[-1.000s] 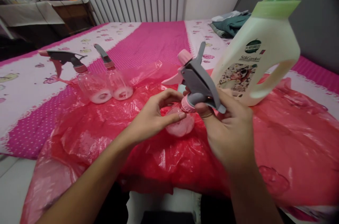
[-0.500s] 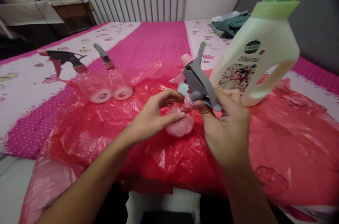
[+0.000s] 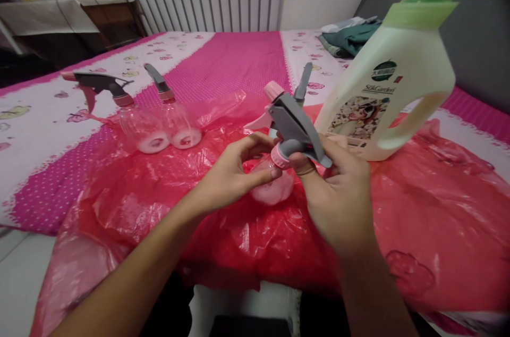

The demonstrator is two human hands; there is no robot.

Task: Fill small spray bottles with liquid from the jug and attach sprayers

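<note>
"Listing the items in hand first: what are they?"

"Spray bottle (image 3: 274,192), one, clear-bodied, standing at mid-length of the red plastic sheet (image 3: 223,268), towards its near edge. Spray head (image 3: 287,120), one, grey, with pink collar (image 3: 280,157), at the bottle's neck. Left hand (image 3: 233,173): thumb and fingers curved narrowly about the bottle's upper part. Right hand (image 3: 340,188): thumb against the head just beside the collar, fingers wrapped behind its grey back; the hidden fingertips cannot be told."

"Differences from the entry half a second earlier?"

"Collar: sits lower; the ridged red neck then showing beneath it is now mostly out of sight. Nozzle: further left. Left hand: same grip. Grey lever (image 3: 305,81), behind: now shows apart from the head, where it had seemed joined to it."

"Remaining stock?"

"Spray bottles, two, side by side near the sheet's far left corner: one left (image 3: 144,128), one right (image 3: 181,123), both whitish at the base. Jug (image 3: 428,63), one, white, green-capped, on the sheet's right half, towards its far edge. Folded clothes (image 3: 349,38), one pile, by the far edge of the bed (image 3: 251,60), right of centre."
</note>
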